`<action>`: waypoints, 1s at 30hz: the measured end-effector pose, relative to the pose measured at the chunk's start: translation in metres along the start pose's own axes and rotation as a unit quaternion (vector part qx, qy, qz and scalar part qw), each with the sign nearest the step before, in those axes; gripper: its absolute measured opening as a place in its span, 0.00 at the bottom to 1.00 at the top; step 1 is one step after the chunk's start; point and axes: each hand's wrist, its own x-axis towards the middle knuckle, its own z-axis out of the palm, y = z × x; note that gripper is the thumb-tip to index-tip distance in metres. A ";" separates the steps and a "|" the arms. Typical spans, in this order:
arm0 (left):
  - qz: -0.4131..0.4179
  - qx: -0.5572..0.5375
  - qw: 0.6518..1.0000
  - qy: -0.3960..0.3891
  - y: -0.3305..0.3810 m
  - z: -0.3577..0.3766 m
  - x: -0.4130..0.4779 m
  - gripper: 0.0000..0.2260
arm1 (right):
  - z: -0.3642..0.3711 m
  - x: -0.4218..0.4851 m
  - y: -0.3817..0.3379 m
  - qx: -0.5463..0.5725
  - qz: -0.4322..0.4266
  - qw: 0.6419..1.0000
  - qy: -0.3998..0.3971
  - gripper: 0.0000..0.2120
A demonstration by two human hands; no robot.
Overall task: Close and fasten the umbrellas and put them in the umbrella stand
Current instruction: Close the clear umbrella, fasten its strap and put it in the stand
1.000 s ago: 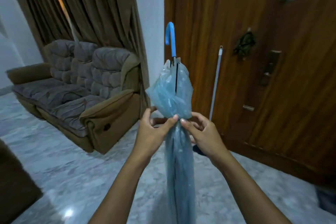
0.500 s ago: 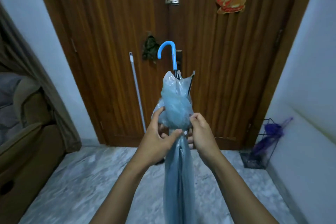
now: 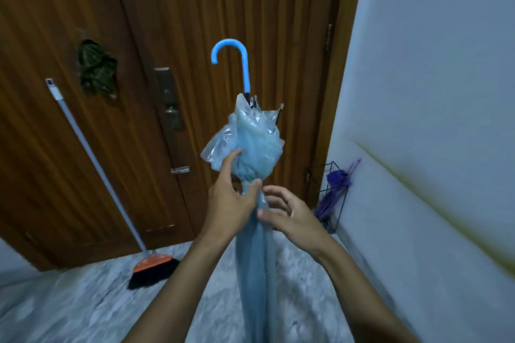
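A closed translucent light-blue umbrella [image 3: 255, 253] stands upright before me, its blue hooked handle [image 3: 237, 60] at the top and its canopy bunched above a narrow waist. My left hand [image 3: 232, 202] pinches that waist, with one finger stretched up against the bunched plastic. My right hand [image 3: 289, 216] is just right of the waist, fingers spread and curled, the thumb touching the canopy. A black wire umbrella stand [image 3: 331, 198] sits in the corner at the right and holds a folded purple umbrella [image 3: 335, 189].
A brown wooden door [image 3: 178, 92] fills the background. A broom [image 3: 152, 267] with a white pole leans on it at the left. A pale wall [image 3: 432, 120] runs along the right side. The floor [image 3: 69, 306] is grey marble.
The view has swung right, from the sofa and curtains to the door and the corner stand. My right hand has loosened from the waist and its fingers have spread.
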 end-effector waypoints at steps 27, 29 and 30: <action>-0.144 -0.203 0.929 -0.275 -0.105 0.284 0.397 0.10 | -0.269 0.329 0.022 -0.188 0.003 0.913 0.363 0.22; -0.160 -0.194 0.933 -0.259 -0.109 0.318 0.426 0.11 | -0.306 0.358 0.029 -0.194 -0.007 0.909 0.369 0.23; -0.164 -0.186 0.935 -0.254 -0.113 0.334 0.442 0.12 | -0.325 0.374 0.033 -0.193 -0.015 0.909 0.368 0.22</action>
